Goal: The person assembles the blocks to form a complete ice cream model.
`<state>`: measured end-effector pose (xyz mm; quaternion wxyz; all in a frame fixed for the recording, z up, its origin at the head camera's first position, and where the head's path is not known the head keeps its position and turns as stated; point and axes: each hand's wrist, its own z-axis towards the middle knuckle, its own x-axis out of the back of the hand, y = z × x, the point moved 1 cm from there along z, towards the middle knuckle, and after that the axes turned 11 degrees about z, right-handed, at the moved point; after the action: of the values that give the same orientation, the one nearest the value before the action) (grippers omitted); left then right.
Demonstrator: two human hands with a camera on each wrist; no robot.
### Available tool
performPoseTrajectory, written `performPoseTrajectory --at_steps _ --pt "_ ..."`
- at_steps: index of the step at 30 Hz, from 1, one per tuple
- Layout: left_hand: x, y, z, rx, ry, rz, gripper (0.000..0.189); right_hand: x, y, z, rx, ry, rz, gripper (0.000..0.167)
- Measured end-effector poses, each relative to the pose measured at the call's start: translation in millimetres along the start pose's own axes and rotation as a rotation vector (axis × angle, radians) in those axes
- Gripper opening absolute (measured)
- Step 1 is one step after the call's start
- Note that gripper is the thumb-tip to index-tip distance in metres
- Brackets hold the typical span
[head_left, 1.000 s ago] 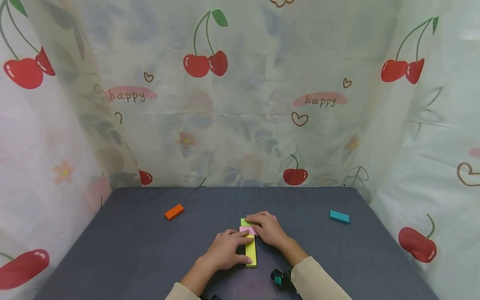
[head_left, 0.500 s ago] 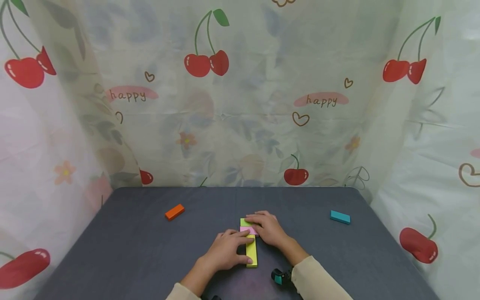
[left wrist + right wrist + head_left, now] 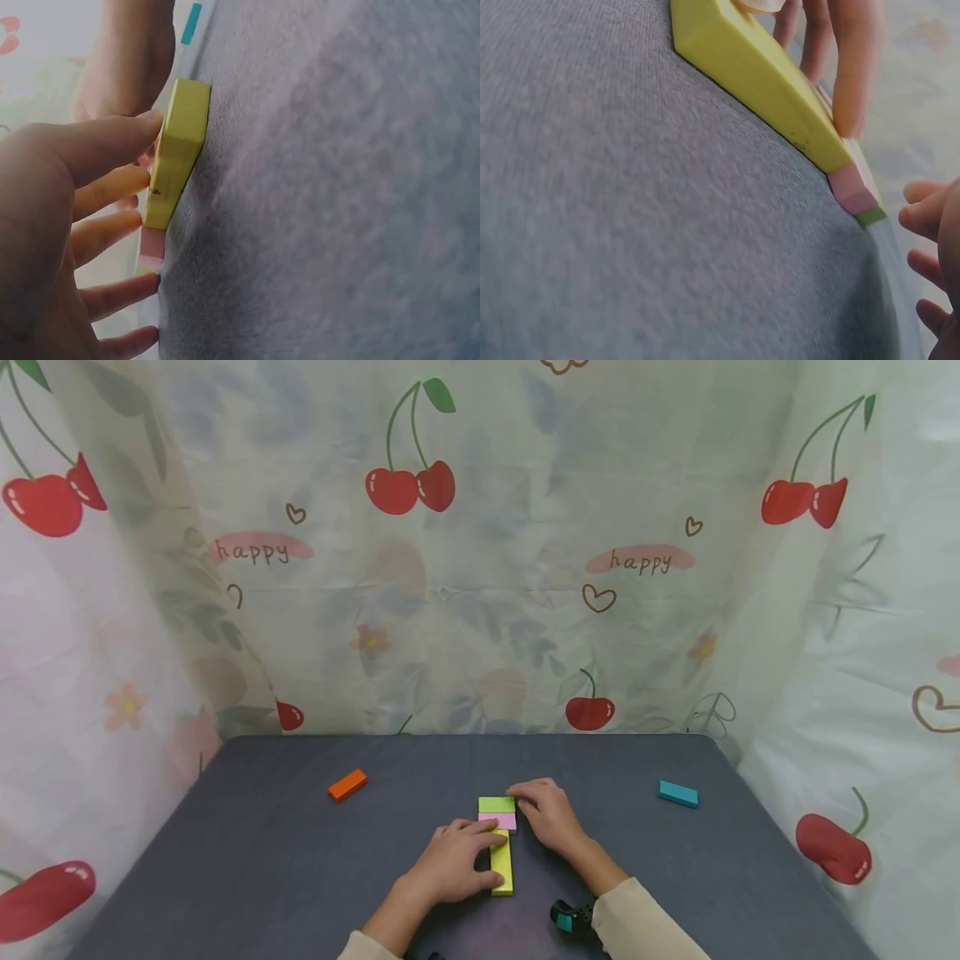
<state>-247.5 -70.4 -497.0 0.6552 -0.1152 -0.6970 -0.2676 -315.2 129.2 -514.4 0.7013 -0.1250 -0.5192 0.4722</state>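
- I saw the left hand (image 3: 452, 862) spread low over the yellow block (image 3: 502, 860), gripping nothing: thumb near the close end, forefinger at the far end, the other fingers slanting over the pink block (image 3: 507, 821).
- The right hand (image 3: 551, 818) hung loosely bent beside the lime block (image 3: 495, 805), holding nothing; I couldn't tell from the head view whether a fingertip met its corner, but the right wrist view showed a gap.
- Fingers covered parts of the yellow and pink tops for me; the right wrist view cropped most of the right hand.
- The three smooth, sharp-edged bars lay flat: yellow lengthwise, pink crosswise at its far end, lime behind pink.
- I made out fine-grained dark cloth on the desk (image 3: 300, 860), an orange block (image 3: 347, 785) far left and a blue block (image 3: 678, 794) far right.
- Behind, a creased, cherry-printed curtain (image 3: 487, 552) ran out of frame.
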Motion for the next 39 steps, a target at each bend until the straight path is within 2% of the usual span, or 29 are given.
performPoseTrajectory --at_steps 8,18,25,34,39 --pt "-2.1 -2.2 4.9 0.022 0.032 0.025 0.058 15.7 3.7 -5.8 -0.045 0.052 0.008 0.021" --pt "-2.0 -9.8 9.0 0.035 0.003 0.042 0.067 36.9 11.6 -20.0 -0.060 0.078 0.001 0.020" --pt "-4.3 -10.5 10.4 0.039 -0.007 0.065 0.067 52.4 20.7 -34.0 -0.111 0.086 0.006 0.021" --pt "-3.9 -12.1 12.3 0.025 -0.005 0.069 0.067 74.4 30.0 -47.8 -0.091 0.120 -0.010 0.021" --pt "-4.8 -12.6 13.1 0.033 -0.011 0.075 0.068 89.0 35.7 -53.7 -0.076 0.138 -0.058 0.021"
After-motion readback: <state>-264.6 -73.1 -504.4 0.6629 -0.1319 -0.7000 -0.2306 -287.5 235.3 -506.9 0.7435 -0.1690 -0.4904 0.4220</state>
